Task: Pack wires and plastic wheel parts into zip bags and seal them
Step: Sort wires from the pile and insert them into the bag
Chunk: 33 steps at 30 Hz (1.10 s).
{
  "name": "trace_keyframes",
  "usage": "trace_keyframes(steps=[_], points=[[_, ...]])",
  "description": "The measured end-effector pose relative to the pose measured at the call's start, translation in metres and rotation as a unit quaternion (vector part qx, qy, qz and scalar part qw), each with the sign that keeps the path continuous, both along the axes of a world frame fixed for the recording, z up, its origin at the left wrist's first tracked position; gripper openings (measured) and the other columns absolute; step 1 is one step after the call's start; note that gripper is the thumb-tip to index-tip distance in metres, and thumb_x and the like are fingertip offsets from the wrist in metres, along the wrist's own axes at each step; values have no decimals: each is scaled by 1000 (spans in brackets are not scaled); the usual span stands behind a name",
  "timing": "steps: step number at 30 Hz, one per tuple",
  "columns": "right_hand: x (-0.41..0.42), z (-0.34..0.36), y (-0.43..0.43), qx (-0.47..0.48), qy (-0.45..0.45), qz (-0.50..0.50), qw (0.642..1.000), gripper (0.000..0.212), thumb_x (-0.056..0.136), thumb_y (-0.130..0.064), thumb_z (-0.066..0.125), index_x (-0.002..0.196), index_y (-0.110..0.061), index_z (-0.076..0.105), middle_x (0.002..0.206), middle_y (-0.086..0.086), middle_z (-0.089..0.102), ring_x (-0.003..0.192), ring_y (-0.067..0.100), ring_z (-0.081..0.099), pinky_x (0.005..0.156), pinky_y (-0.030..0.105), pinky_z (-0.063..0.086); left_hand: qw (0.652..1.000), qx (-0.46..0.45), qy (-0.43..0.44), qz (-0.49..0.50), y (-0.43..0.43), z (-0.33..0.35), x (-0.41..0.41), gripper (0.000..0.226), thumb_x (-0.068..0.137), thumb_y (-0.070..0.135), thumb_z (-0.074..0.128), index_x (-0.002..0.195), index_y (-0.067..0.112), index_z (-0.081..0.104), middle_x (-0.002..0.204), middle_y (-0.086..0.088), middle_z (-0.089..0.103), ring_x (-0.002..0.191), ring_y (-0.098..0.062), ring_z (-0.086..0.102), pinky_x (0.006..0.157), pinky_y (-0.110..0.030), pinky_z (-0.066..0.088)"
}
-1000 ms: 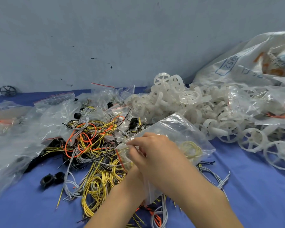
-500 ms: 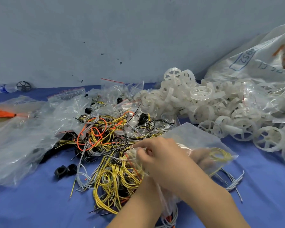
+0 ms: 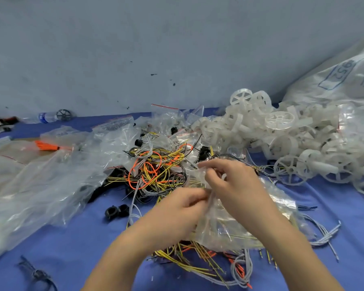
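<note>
Loose clear plastic bags (image 3: 40,185) sprawl on the left of the blue cloth (image 3: 72,244), the tangle of yellow, orange and grey wires (image 3: 153,171) lies in the middle and the heap of translucent white plastic wheels (image 3: 282,133) sits on the right, probably so each stock stays within reach. At the centre, the left hand (image 3: 177,208), fingers curled, pinches the mouth of a small clear zip bag (image 3: 240,219) holding yellow wire. The right hand (image 3: 231,181), also curled, grips that same mouth edge from above, seemingly pressing the strip shut.

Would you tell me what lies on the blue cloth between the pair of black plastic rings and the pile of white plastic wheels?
In the head view, the tangle of yellow, orange and grey wires lies between the black rings and the white wheels.
</note>
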State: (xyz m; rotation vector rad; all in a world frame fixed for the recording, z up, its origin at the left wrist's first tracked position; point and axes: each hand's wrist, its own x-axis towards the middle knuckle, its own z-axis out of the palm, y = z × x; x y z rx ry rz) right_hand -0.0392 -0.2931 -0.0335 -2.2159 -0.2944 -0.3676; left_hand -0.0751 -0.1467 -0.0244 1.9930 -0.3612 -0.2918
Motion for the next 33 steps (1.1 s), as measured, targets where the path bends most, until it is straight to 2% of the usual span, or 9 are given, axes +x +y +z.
trace_keyframes(steps=[2,4,6,9,14,19,22,28,33], points=[[-1,-3,2,-10,6,-1,1000,29,95,-25,51,113,-33,72,74,-21,54,65,-7,50,62,10,37,994,-97,27,34,28,8,-5,25,100,13,48,113,14,69,94,2,74,82,-11,70,69,-17,54],[-2,-6,4,-19,13,5,1000,29,97,-26,50,114,-32,71,74,-16,59,57,-1,50,56,18,38,985,-119,-22,126,69,6,-1,25,98,11,50,108,19,71,96,-7,74,73,-14,70,62,-21,56],[-4,-9,8,-26,18,17,999,27,98,-29,49,115,-34,70,79,-10,65,56,6,53,56,26,45,969,16,-104,224,105,-8,8,31,98,4,50,102,25,72,84,-3,71,58,-6,59,54,-18,48],[-7,-15,18,-71,18,37,997,29,99,-38,47,120,-34,66,84,-16,57,69,2,53,73,32,51,931,270,-155,191,124,-33,15,36,98,6,50,116,32,67,85,10,58,69,-1,51,65,-15,39],[-6,-20,27,-120,16,70,990,42,96,-55,37,126,-37,59,80,-21,42,79,0,49,77,32,49,909,371,-147,120,123,-59,22,52,98,23,49,142,47,35,93,9,39,82,-6,45,76,-20,41],[-2,-19,30,-114,8,85,990,45,96,-63,32,126,-40,58,92,-20,52,81,-2,54,80,33,51,891,416,-138,118,127,-58,22,16,94,43,53,109,48,57,89,11,45,87,-7,49,83,-35,48],[-1,-18,31,-84,-7,90,992,40,99,-56,34,125,-40,59,103,-19,54,81,-1,55,82,33,51,916,335,-180,131,130,-51,22,11,95,35,55,88,38,62,82,10,61,74,-6,55,76,-34,50],[-4,-6,37,59,-36,135,988,37,98,-51,45,127,-36,62,110,-21,56,97,-2,58,78,15,46,974,-105,-76,184,99,-23,17,29,100,23,49,83,23,73,65,2,59,51,-7,48,45,-17,38],[-7,-2,53,54,-52,145,987,30,95,-41,59,120,-29,69,108,-15,60,91,3,62,74,13,41,972,-133,-61,185,56,-18,14,37,96,33,53,74,8,68,57,3,57,47,-10,45,44,-20,38]])
